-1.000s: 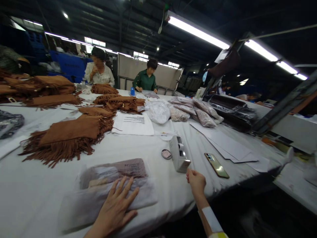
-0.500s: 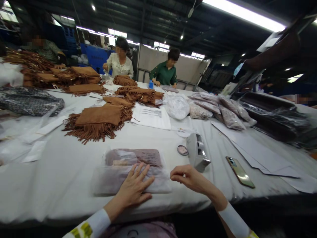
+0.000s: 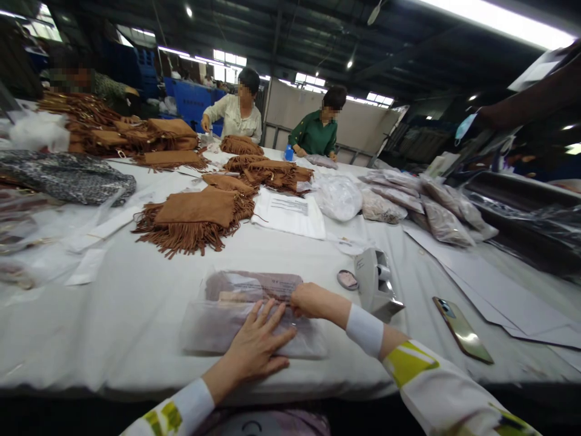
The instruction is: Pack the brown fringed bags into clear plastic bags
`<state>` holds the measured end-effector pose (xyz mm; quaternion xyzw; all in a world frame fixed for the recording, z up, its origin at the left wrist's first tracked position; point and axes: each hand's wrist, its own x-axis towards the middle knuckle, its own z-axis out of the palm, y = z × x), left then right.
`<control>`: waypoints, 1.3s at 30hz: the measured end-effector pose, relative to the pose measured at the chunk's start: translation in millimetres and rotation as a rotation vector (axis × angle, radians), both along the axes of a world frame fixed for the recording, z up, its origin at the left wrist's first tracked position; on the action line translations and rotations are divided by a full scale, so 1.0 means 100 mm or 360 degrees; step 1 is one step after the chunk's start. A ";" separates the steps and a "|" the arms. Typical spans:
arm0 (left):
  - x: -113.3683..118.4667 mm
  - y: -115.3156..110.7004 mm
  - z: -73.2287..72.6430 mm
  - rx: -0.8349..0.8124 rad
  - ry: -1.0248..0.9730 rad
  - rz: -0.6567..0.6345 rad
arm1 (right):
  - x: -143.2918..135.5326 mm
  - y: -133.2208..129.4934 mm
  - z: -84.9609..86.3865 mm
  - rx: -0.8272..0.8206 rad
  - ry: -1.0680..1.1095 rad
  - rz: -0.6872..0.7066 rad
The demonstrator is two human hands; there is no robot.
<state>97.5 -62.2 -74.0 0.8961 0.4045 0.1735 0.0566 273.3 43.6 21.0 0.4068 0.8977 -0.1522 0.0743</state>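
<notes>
A flat brown item lies inside a cloudy plastic bag [image 3: 213, 330] at the near edge of the table, with the bag's end folded over toward me and print on its upper part. My left hand [image 3: 258, 339] rests flat on the folded part, fingers spread. At the bag's upper right, my right hand [image 3: 311, 301] is closed, fingertips down against the plastic near the fold's edge; what they pinch, if anything, is hidden. Just right of that hand stands a grey tape dispenser [image 3: 374, 284], beside a small round tin [image 3: 347, 279] with something pinkish on it.
A phone [image 3: 463, 330] and white sheets [image 3: 490, 290] lie on the right. Fringed brown suede bags [image 3: 195, 209] are piled ahead and left. Bagged items [image 3: 436, 212] are heaped at the back right, near a clear plastic bundle [image 3: 338, 197]. Two co-workers [image 3: 315, 130] stand across the table.
My right hand has moved left from beside the tape dispenser onto the bag's upper right. My left hand stays flat on the bag. The view has turned slightly left.
</notes>
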 end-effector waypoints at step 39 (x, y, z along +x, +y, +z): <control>-1.32 -0.18 -0.14 -0.0374 -0.1312 0.1680 | -0.09 -0.51 -0.89 0.0356 0.1080 -0.0838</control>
